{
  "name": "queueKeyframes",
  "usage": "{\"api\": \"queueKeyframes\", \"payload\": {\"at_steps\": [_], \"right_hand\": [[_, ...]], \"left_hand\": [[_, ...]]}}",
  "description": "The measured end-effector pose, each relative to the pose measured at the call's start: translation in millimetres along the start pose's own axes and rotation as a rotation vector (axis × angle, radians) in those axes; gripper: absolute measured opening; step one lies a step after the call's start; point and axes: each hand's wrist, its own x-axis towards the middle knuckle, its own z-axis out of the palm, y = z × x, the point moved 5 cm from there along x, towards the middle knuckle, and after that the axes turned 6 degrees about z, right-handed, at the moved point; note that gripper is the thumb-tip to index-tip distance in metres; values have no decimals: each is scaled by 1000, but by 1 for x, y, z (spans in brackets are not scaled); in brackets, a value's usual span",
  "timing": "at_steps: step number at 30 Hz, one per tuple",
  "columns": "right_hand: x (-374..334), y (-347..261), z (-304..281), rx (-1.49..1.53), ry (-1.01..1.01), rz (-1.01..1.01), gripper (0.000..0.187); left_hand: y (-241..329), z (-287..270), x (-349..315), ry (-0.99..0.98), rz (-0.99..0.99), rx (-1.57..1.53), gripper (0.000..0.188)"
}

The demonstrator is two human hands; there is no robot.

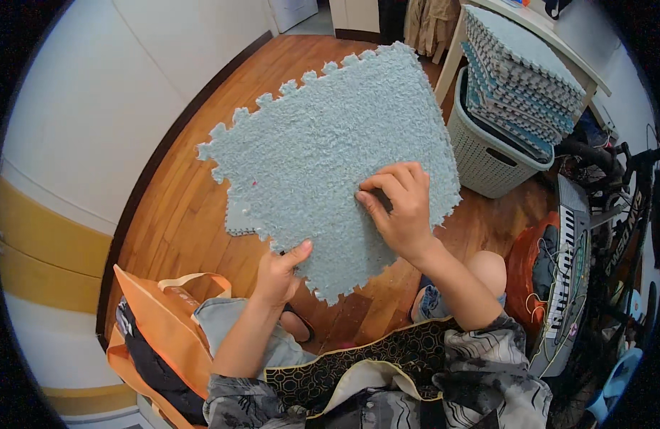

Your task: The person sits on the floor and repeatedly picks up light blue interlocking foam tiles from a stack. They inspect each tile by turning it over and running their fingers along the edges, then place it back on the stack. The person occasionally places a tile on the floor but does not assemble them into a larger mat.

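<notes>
The fluffy blue mat (323, 129), held above the wooden floor (172, 207), looked light and bendy to me, best taken by its toothed rim (290, 88), where the left hand (278, 275) gripped it, while the right hand (405, 211) curled its fingers against the surface, whether pinching anything I couldn't tell.

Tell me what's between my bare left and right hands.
The head view shows a light-blue, fuzzy, puzzle-edged mat between your left hand and right hand.
</notes>
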Motion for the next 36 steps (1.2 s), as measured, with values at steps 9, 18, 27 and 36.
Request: {"api": "queueKeyframes", "payload": {"at_steps": [9, 18, 27, 36], "right_hand": [[-2, 7, 13, 119, -204, 106, 9], [3, 21, 2, 244, -408, 98, 10], [-9, 2, 13, 20, -290, -131, 13], [-6, 16, 14, 239, -394, 82, 10]], "left_hand": [[16, -2, -1, 106, 43, 134, 54], [22, -19, 6, 73, -8, -49, 50], [23, -18, 5, 65, 18, -72, 48], [26, -16, 6, 72, -2, -56, 47]]}}
